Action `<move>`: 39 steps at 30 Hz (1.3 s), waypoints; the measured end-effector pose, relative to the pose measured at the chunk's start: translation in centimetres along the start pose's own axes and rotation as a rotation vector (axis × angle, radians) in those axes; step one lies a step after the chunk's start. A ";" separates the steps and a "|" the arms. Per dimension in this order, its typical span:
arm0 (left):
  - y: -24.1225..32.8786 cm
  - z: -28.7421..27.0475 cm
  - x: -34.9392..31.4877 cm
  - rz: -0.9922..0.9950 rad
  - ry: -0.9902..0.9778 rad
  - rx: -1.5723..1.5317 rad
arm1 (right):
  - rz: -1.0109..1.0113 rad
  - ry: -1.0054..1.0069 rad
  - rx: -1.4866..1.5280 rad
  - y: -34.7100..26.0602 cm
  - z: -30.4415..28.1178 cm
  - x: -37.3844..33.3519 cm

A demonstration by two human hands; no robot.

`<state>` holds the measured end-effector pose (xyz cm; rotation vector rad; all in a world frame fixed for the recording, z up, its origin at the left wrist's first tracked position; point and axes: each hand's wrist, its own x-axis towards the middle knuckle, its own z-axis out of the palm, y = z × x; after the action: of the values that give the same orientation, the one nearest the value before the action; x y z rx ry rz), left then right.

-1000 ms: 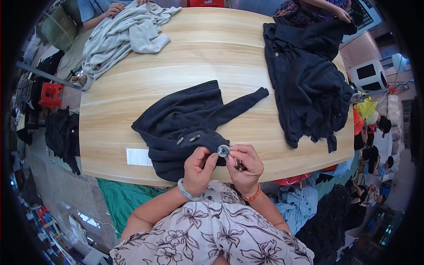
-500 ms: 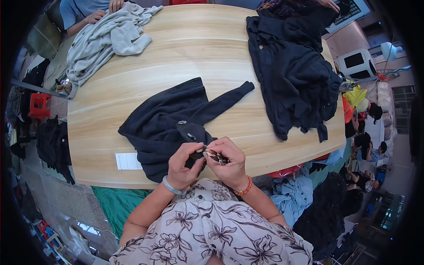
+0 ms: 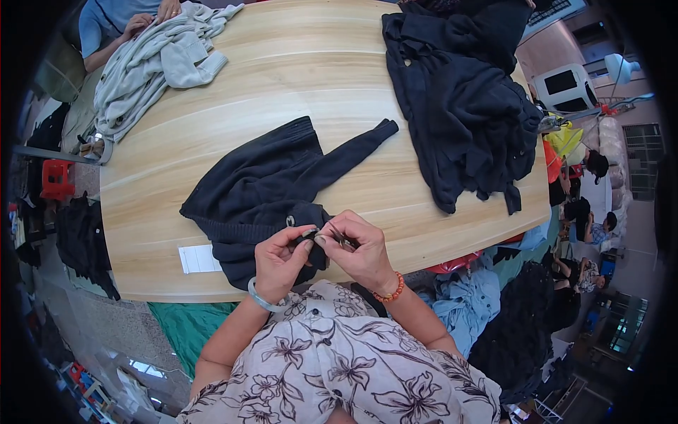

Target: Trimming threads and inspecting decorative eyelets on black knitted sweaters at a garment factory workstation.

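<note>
A dark navy knitted cardigan (image 3: 261, 173) with buttons lies on the table in front of me, one sleeve stretched toward the far right. My left hand (image 3: 279, 261) pinches a bit of its near edge between thumb and fingertips, by a dark button. Close beside it, my right hand (image 3: 357, 251) is closed around a small pointed metal tool (image 3: 346, 242) that looks like thread snips; the fingers hide most of it. Its thumb and fingertip come right up to the pinched knit. Another button (image 3: 290, 220) shows on the cardigan just beyond my left hand.
A white paper slip (image 3: 200, 259) lies left of the cardigan on the wooden table (image 3: 339, 78). Dark garments (image 3: 466, 106) are heaped at the right. At the far left, another person's hands (image 3: 138, 26) handle a pale grey garment (image 3: 152, 67). Light blue clothes (image 3: 466, 304) hang beyond the near right edge.
My fingertips have drawn slightly apart, and the right hand has turned so the metal tool's pointed end shows. The whole view has shifted a little.
</note>
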<state>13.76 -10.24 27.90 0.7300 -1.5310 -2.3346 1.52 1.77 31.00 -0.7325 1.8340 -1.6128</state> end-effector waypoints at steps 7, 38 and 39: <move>0.0 -0.6 0.0 -0.116 0.042 -0.151 | -0.189 -0.215 -0.234 -2.3 -2.9 -0.2; 0.4 1.0 0.2 0.037 0.063 0.039 | -0.102 -0.115 -0.753 -3.7 -2.2 -1.7; 0.4 1.1 0.2 0.041 0.077 0.035 | -0.083 -0.095 -0.761 -4.0 -2.0 -1.9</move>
<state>12.99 -9.62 28.54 0.7799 -1.5428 -2.2289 1.47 4.04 35.28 -1.1854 2.3722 -0.8619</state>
